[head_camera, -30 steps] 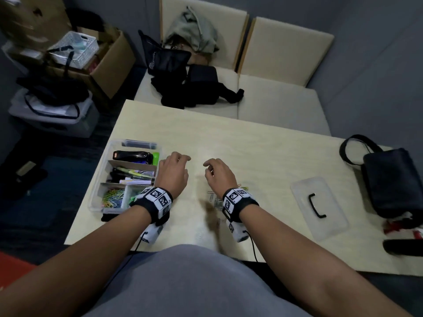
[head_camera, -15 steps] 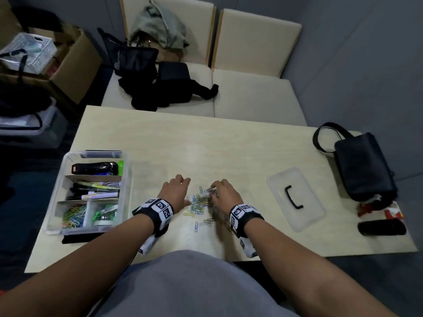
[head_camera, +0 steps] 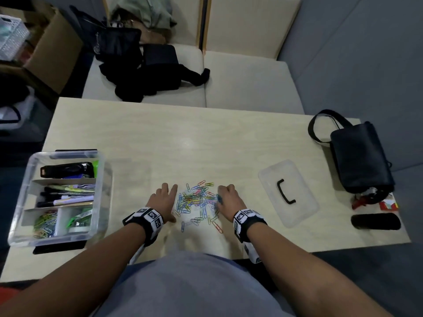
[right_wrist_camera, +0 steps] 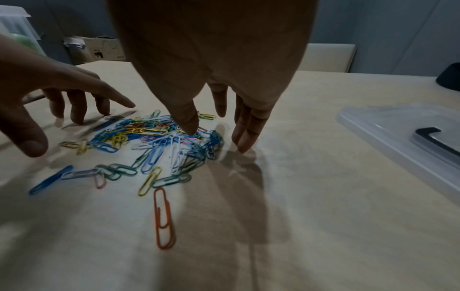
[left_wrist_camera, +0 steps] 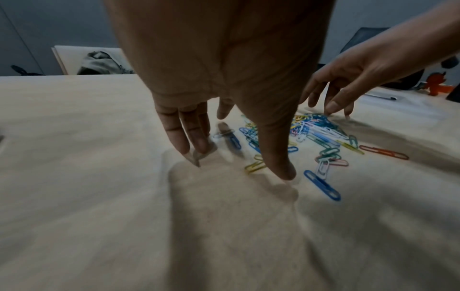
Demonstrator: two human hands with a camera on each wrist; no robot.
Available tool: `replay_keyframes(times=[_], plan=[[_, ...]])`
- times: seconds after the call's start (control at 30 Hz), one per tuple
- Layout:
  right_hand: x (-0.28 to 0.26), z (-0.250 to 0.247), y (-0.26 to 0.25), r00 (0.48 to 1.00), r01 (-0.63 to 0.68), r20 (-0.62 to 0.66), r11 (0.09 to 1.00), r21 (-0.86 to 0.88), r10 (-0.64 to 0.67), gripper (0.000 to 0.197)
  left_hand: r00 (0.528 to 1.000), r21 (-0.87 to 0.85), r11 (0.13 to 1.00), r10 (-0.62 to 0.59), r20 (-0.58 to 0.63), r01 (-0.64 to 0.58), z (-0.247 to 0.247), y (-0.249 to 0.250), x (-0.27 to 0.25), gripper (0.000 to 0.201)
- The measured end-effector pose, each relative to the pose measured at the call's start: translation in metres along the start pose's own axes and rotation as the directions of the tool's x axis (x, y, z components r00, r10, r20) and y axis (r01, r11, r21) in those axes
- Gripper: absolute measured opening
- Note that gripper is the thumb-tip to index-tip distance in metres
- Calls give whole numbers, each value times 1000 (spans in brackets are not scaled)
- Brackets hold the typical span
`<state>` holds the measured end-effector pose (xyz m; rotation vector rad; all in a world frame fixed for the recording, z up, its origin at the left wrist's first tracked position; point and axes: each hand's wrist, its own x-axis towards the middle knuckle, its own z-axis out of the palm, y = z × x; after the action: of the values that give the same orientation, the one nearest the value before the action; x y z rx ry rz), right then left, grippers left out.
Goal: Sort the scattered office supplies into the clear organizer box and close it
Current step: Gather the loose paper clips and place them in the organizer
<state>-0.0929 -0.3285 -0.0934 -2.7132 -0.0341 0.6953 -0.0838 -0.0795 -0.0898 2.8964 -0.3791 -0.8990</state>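
1. Coloured paper clips point(head_camera: 198, 203) lie in a loose heap near the front middle of the surface point(head_camera: 183, 138); strays sit toward the person, among them an orange clip point(right_wrist_camera: 163, 218) and a blue clip point(left_wrist_camera: 322, 185).
2. Left hand point(head_camera: 163, 200) sits just left of the heap, fingers straight and spread, tips at or just above the wood, holding nothing.
3. Right hand point(head_camera: 229, 201) sits just right of the heap, fingers loosely extended downward, thumb tip touching clips, other tips on the wood; nothing gripped.
4. Clear organizer box point(head_camera: 101, 191) stands uncovered at the left edge, well apart from the heap. Back compartment holds a black stapler-like item point(head_camera: 67, 170); middle holds pens and markers point(head_camera: 66, 195); front left holds more clips, front right green-and-white items I cannot identify.
5. Clear lid point(head_camera: 297, 216) with a black handle point(head_camera: 286, 191) lies flat to the right of the hands, apart from the box.
6. Writing: none readable; print on the pens and on a cardboard carton point(right_wrist_camera: 99, 51) is too blurred. Wristbands point(head_camera: 147, 219) carry black-and-white square marker patterns.
7. Surface: pale wood-grain tabletop, light glare at centre. Black shoulder bag point(head_camera: 359, 159) at the right edge, a dark oblong case point(head_camera: 375, 221) and small red items near it.
8. Room: cream cushioned bench point(head_camera: 247, 85) behind, with black bags point(head_camera: 146, 65) and a grey-green garment; grey walls; cartons and a white basket point(head_camera: 11, 35) at the upper left.
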Motion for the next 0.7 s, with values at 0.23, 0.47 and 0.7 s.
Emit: replay_keyframes(times=[0.23, 0.47, 0.7], plan=[[13, -2, -1, 998, 50, 32, 998, 25, -51, 32, 1000, -149, 989, 21, 8, -20, -1, 15, 16, 92], [24, 0, -19, 986, 122, 103, 990, 65, -128, 67, 997, -195, 978, 75, -37, -81, -5, 27, 25, 42], [26, 4, -22, 973, 215, 88, 976, -18, -213, 54, 993, -202, 974, 93, -72, -106, -6, 31, 30, 21]])
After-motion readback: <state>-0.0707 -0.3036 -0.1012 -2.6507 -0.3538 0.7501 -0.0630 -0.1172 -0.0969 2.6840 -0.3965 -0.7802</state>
